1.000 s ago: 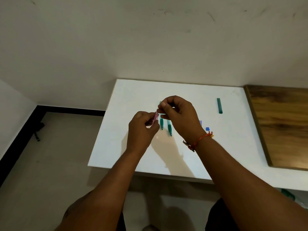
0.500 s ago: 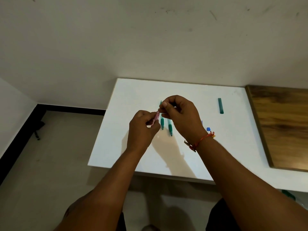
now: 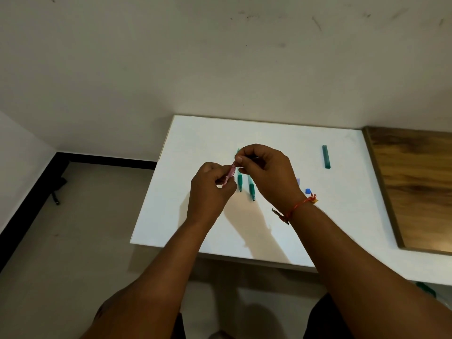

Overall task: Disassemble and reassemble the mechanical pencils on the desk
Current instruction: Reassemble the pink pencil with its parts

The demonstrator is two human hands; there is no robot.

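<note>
Pink pencil (image 3: pixel 231 174) gripped in left hand (image 3: pixel 210 192), right hand (image 3: pixel 266 172) pinching its top, green pencils (image 3: pixel 240 182) on desk (image 3: pixel 195 143)

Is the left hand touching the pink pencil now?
Touching. In the head view the left hand grips the pink pencil, with its fingers curled round the lower part.

Gleams smooth and white across the desk top (image 3: pixel 176 192). Shows glossy wood grain on the board (image 3: pixel 415 187) at right. Reads as translucent plastic in the pink pencil (image 3: pixel 231 173) and 2 green pencils (image 3: pixel 240 182), as twisted red thread at the wristband (image 3: pixel 297 207), as scuffed matt paint on the wall (image 3: pixel 220 57).
</note>
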